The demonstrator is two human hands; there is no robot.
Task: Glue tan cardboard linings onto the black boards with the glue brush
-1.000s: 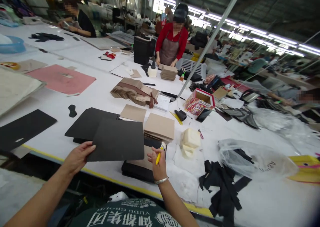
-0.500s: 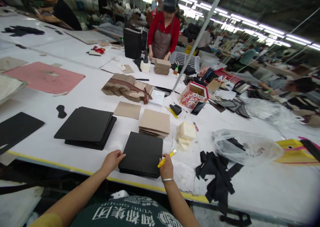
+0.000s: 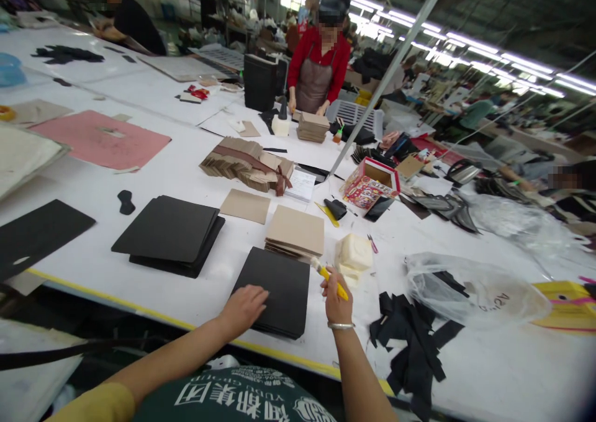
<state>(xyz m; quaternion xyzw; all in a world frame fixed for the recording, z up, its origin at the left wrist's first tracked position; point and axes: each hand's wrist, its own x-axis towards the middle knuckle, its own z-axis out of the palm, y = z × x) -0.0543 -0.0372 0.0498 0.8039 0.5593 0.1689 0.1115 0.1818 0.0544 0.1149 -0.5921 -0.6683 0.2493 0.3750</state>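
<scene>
My left hand (image 3: 245,308) lies on the near left part of a stack of black panels (image 3: 279,285), its fingers stretched over the top sheet. To the right of that stack, my right hand (image 3: 338,299) is closed round a yellow-handled brush (image 3: 327,275), bristles pointing up and left. Just behind the black stack sits a pile of beige boards (image 3: 295,228). A cream-coloured block-shaped tub (image 3: 354,252) stands beyond my right hand; what is in it cannot be made out. Further left rests another black panel stack (image 3: 167,229), its upper sheets skewed over the lower ones.
Black fabric strips (image 3: 412,347) and a clear plastic bag (image 3: 470,288) lie to the right. A red patterned box (image 3: 370,186) stands near a slanting metal pole (image 3: 386,80). Fanned beige boards (image 3: 242,164) lie mid-table. Across the table stands a co-worker in red (image 3: 321,62).
My left hand has left the stack's left edge and now lies flat on its top. My right hand has moved right, off the stack's edge, with the brush turned to point left.
</scene>
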